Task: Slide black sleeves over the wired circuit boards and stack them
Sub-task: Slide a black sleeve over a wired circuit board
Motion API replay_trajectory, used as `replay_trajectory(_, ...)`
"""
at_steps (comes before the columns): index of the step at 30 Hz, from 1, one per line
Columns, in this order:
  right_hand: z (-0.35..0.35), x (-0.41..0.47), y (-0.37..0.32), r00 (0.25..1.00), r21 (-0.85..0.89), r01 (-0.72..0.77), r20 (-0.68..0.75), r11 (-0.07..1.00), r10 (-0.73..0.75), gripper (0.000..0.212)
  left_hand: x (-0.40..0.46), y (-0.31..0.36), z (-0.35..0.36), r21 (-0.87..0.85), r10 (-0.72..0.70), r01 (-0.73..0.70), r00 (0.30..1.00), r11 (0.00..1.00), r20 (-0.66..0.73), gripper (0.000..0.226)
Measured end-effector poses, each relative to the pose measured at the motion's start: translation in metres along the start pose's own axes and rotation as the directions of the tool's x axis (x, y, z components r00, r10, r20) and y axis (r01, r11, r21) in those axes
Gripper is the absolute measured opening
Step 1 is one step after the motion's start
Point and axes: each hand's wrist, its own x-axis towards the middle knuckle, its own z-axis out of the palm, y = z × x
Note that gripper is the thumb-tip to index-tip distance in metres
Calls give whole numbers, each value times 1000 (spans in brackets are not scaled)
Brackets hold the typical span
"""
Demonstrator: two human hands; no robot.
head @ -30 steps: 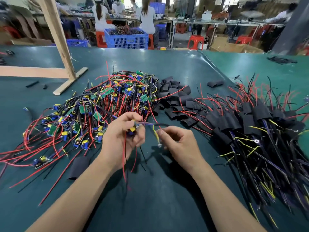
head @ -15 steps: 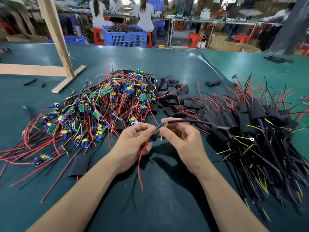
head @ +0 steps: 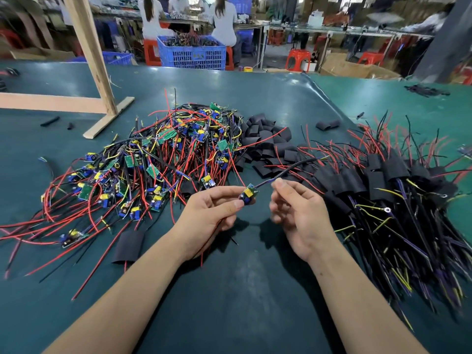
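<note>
Circuit board (head: 249,194): pinched in your left hand (head: 208,217) fingers.
Right hand (head: 300,213): fingers pinch its lead wires (head: 293,167).
Around: unsleeved boards (head: 153,164) left, loose sleeves (head: 265,141) behind, sleeved stack (head: 383,180) right.
Writing: none legible.

No text, label, brand, number or sign can be read anywhere. The blue crate (head: 192,54) at 12 o'clock carries a small yellowish mark on its front wall, too blurred to make out, and any printing on the circuit boards (head: 167,159) is too small to tell.
</note>
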Motion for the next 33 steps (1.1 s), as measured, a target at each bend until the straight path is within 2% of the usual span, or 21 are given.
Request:
replay_trajectory(2, -1, -1, 0, 995, 59, 42, 87, 997, -48, 7, 1, 0, 1, 17, -9, 9, 999, 1000, -34, 27)
replay_trajectory(5, 1, -5, 4, 958, 61, 119, 257, 991, -130, 36, 2, 1, 1, 27, -7, 9, 997, 1000, -75, 26)
replay_trajectory(7, 3, -6, 10, 955, -103, 163, 265, 981, -131, 40, 1, 1, 1, 76, 15, -11, 999, 997, -52, 19)
replay_trajectory(9, 3, -6, 14, 945, -350, 277, 265, 895, -189, 34, 0, 1, 1, 117, 25, -20, 999, 993, -44, 13)
replay_trajectory(12, 0, -8, 14, 933, -406, 332, 277, 851, -232, 18, 0, 1, 0, 167, 29, -24, 999, 986, -30, 15)
replay_trajectory(14, 0, -8, 11, 937, -388, 333, 240, 859, -254, 10, 0, 2, 0, 216, 34, -32, 999, 976, -4, 17)
replay_trajectory(17, 0, -4, 2, 922, -283, 386, 89, 878, -377, 19, -2, 7, -6, 274, 45, -40, 999, 961, -14, 22)
replay_trajectory(19, -2, 0, -6, 875, -216, 463, -42, 860, -482, 15, -1, 12, -11, 295, 81, -57, 994, 954, -71, 26)
replay_trajectory(22, -6, -1, -13, 754, -197, 588, -218, 784, -620, 13, 0, 16, -19, 397, 203, -114, 961, 911, -190, 15)
replay_trajectory(24, -8, -1, -18, 696, -166, 640, -288, 750, -658, 12, 0, 15, -21, 614, 351, -147, 909, 775, -225, 17)
replay_trajectory(25, -9, 1, -19, 683, -150, 652, -309, 743, -661, 12, 0, 17, -16, 716, 422, -166, 885, 678, -195, 17)
replay_trajectory(28, -10, 4, -19, 665, -145, 652, -362, 744, -653, 10, 14, 26, 9, 876, 557, -351, 822, 332, 118, 14)
replay_trajectory(30, -9, 6, -18, 657, -149, 649, -385, 746, -648, 8, 42, 31, 26, 912, 504, -392, 815, 120, 285, 15)
replay_trajectory(33, -9, 7, -16, 644, -169, 635, -422, 753, -638, 5, 85, 29, 44, 956, 287, -260, 913, -133, 289, 26)
